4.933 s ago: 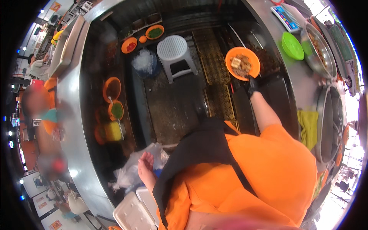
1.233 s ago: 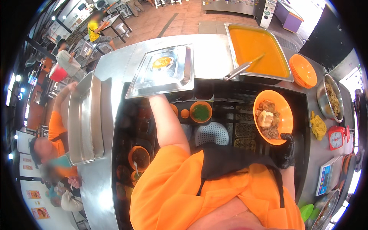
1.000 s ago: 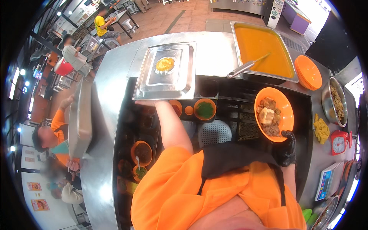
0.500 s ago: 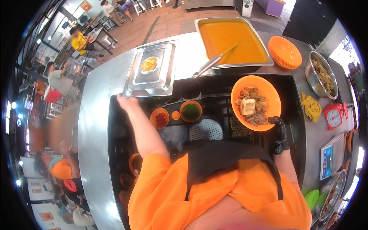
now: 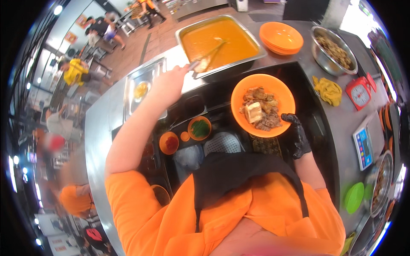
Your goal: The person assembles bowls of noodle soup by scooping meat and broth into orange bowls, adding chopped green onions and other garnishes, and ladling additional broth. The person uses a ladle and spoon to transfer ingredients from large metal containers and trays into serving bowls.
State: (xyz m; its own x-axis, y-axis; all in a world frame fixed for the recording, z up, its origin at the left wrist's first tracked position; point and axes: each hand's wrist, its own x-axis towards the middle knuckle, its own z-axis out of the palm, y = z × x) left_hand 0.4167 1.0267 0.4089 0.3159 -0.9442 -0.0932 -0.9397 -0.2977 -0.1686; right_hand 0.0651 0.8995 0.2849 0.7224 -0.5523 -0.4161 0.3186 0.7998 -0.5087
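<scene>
My bare left hand (image 5: 173, 83) reaches forward and is closed around the handle of a ladle (image 5: 212, 52). The ladle's head is sunk in orange-brown sauce inside a deep rectangular steel pan (image 5: 260, 52). In a black glove, my right hand (image 5: 299, 138) grips the near right rim of an orange bowl (image 5: 284, 91), thumb on top and the other fingers mostly hidden. Chunks of browned meat (image 5: 269, 120) lie in the bowl, with a pale cream-coloured block (image 5: 254, 112) on them.
Left of the sauce pan lies a steel lid (image 5: 132, 87). Small orange bowls hold red pieces (image 5: 171, 144) and chopped greens (image 5: 199, 129). To the right are stacked orange bowls (image 5: 282, 36), a steel bowl of food (image 5: 335, 51), a yellow cloth (image 5: 328, 90), a red scale (image 5: 358, 94) and a digital scale (image 5: 363, 147).
My left hand has moved from beside the steel lid to the ladle handle and closed on it. The right hand still holds the orange bowl. The view has shifted.
</scene>
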